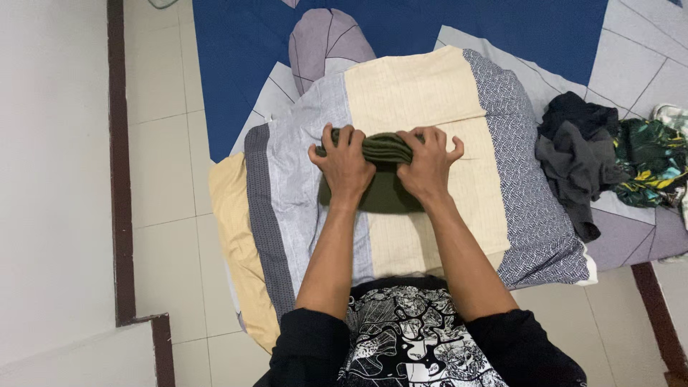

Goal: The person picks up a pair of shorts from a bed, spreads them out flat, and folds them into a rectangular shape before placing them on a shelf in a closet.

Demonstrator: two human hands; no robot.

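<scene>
The left hand [345, 166] and the right hand [428, 165] are both closed over the rolled end of a dark green garment [383, 175], fingers curled across the top of the roll and thumbs behind it. The garment lies at the centre of a striped pillow [416, 93] on the floor, with its unrolled part flat beneath the wrists. For a tight, even roll, hold both hands level, keep equal pressure on each end, and smooth the flat part before each turn; a pile of dark clothes [577, 154] lies well apart at the right.
</scene>
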